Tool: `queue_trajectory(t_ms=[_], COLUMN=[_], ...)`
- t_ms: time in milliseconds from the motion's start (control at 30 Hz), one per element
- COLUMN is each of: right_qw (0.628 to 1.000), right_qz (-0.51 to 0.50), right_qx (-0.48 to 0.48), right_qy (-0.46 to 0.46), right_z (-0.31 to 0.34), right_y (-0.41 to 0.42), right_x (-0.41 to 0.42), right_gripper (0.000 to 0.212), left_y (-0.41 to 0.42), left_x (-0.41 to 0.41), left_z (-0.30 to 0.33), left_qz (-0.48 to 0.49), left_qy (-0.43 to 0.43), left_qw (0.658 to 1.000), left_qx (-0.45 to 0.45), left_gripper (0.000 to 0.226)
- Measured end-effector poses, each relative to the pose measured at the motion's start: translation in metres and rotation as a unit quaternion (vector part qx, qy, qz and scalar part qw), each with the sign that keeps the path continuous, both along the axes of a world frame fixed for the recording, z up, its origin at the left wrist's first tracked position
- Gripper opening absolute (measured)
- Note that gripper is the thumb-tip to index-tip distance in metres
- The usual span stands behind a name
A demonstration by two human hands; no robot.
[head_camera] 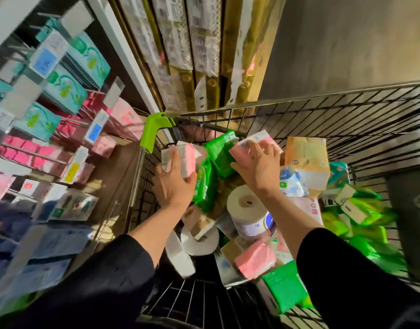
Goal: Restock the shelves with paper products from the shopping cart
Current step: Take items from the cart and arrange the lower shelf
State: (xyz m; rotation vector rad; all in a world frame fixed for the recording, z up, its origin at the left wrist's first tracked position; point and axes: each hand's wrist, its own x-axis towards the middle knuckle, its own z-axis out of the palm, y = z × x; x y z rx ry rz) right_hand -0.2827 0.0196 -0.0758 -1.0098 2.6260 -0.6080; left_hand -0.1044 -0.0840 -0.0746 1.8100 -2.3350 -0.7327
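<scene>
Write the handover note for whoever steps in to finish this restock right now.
Left hand grips a pink pack over the cart. Right hand grips a second pink pack.
Cart holds green packs, toilet rolls, another pink pack and an orange pack.
Done: both packs picked.
Left: hang them with the pink stock on the shelves at left, then empty the cart.

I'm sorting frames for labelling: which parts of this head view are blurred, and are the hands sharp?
Head view: the shelves at left smear with motion blur, worst at the lower corner; left hand and right hand on pink packs are fairly sharp; the cart rim bows from wide-angle distortion.
</scene>
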Motion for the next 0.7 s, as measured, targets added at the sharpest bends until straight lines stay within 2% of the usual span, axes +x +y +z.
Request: queue_trajectory(t_ms=[67,133,200,267,367,433,500,567,633,700], right_qw=[0.991,0.970,0.968,0.983,0.985,0.984,0.993,0.993,0.979,0.935], right_qz=[-0.048,-0.126,-0.167,-0.122,-0.006,0.004,-0.015,-0.025,-0.012,-0.024], right_qx=[-0.102,-0.164,-0.119,-0.032,0.105,0.124,0.058,-0.025,-0.093,-0.164], right_qy=[-0.070,-0.124,-0.147,-0.131,-0.137,-0.129,-0.098,-0.117,-0.181,-0.314], right_z=[0.006,0.012,0.016,0.020,0.019,0.014,0.011,0.017,0.027,0.043], right_y=[0.004,0.003,-0.003,-0.010,-0.017,-0.016,-0.016,-0.013,-0.013,-0.019], right_x=[-0.002,-0.002,-0.005,-0.012,-0.024,-0.027,-0.023,-0.014,-0.003,0.008], right_gripper=[0.053,0.052,0.071,0.083,0.095,0.095,0.079,0.074,0.070,0.063], left_y=[0.008,0.013,0.014,0.011,-0.004,-0.014,-0.017,-0.015,-0.014,-0.013], left_x=[-0.003,-0.005,-0.008,-0.010,-0.011,-0.010,-0.009,-0.010,-0.009,-0.008], left_z=[0.001,0.001,-0.002,0.003,0.018,0.024,0.028,0.033,0.038,0.044], left_qz=[0.012,0.008,0.012,0.064,0.212,0.241,0.245,0.249,0.255,0.256], left_qy=[0.057,0.133,0.193,0.282,0.436,0.461,0.486,0.505,0.522,0.529], left_qw=[0.998,0.989,0.980,0.957,0.845,0.795,0.756,0.730,0.710,0.698], left_qx=[-0.037,-0.060,-0.049,0.040,0.225,0.312,0.363,0.386,0.398,0.410], left_gripper=[0.073,0.066,0.062,0.056,0.029,0.026,0.033,0.037,0.038,0.041])
